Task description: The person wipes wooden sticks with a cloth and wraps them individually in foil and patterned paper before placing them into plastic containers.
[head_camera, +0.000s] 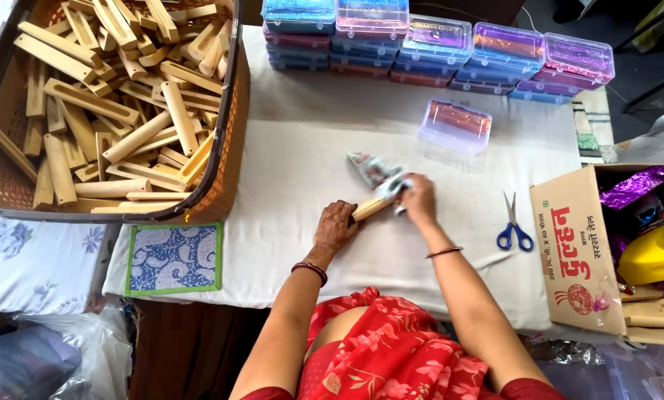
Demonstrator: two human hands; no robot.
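Observation:
My left hand (336, 226) grips the near end of a pale wooden stick (367, 209) that lies slanted on the white tablecloth (295, 170). My right hand (418, 198) is closed on the stick's far end, pressing shiny printed foil wrap (375, 170) around it. The foil spreads out to the upper left of my right hand. Both wrists wear bangles.
A brown basket (232, 111) heaped with several wooden sticks sits at the left. Stacked clear plastic boxes (436, 48) line the far edge, one box (455, 124) apart. Blue scissors (514, 224) lie right of my hands. A cardboard box (576, 252) holds foil and a yellow object.

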